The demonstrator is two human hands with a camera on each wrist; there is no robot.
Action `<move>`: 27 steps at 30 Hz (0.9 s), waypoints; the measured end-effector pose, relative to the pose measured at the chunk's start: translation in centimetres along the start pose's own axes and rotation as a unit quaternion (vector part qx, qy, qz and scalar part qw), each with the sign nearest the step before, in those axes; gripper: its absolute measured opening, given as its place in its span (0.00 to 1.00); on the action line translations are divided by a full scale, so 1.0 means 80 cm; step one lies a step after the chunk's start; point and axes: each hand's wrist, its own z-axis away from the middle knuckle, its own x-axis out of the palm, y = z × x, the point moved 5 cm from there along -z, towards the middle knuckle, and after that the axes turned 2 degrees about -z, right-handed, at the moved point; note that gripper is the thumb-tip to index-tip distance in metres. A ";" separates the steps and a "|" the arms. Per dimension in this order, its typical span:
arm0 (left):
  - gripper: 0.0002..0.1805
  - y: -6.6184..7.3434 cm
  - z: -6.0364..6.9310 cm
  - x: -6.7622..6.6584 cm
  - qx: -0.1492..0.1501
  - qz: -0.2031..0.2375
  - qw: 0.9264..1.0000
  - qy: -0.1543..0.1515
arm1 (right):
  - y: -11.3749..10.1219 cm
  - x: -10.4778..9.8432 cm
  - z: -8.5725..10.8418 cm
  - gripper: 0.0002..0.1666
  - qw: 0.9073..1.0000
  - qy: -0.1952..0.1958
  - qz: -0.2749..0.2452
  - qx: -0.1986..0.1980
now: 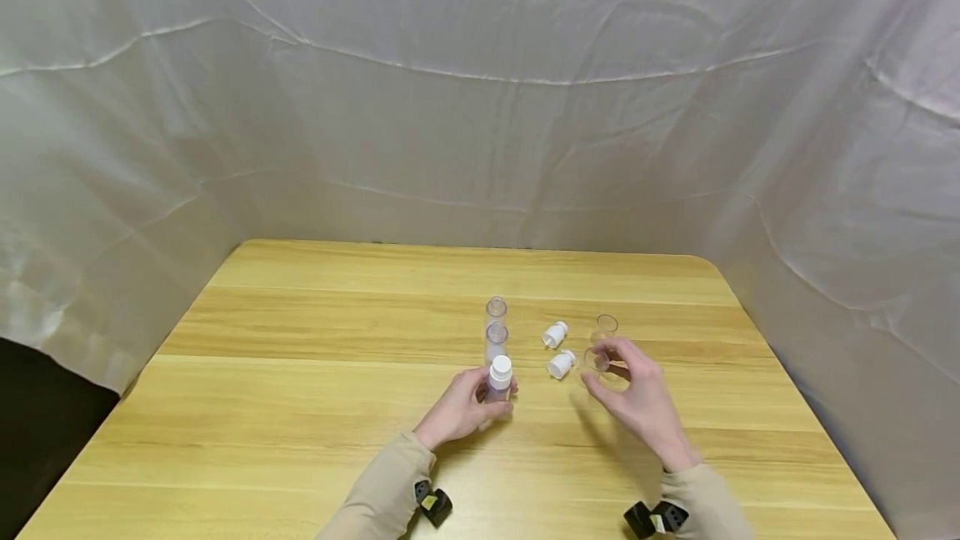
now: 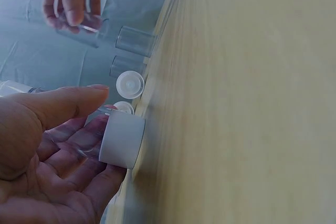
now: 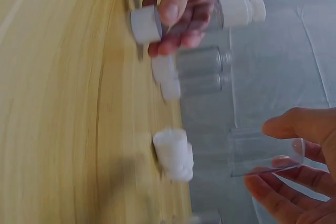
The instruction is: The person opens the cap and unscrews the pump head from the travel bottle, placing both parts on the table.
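My left hand point(image 1: 467, 407) grips a clear bottle with a white base point(image 2: 122, 139) and a white top piece point(image 3: 239, 10). The bottle stands upright, its base just off the table in the right wrist view. With fingertips and thumb, my right hand point(image 1: 637, 390) holds a clear, open-ended cap point(image 3: 268, 153) above the table. Two more clear bottles point(image 1: 497, 342) with white bases stand in a row behind the held one. Between the hands lie two white pump tops point(image 1: 561, 365), tipped on their sides.
Beyond my right hand another clear cap point(image 1: 606, 325) stands on the wooden table point(image 1: 300, 407); the left wrist view shows two clear cylinders there. Pale cloth point(image 1: 480, 132) hangs around the table's back and sides.
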 end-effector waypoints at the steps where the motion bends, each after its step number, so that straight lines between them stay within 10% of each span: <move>1: 0.13 -0.001 0.000 0.000 -0.002 -0.002 1.000 0.000 | 0.002 -0.002 0.001 0.25 1.000 -0.003 0.007 0.001; 27: 0.13 -0.001 -0.002 0.002 -0.008 0.006 1.000 -0.003 | 0.037 -0.028 0.020 0.22 0.991 -0.068 0.080 0.078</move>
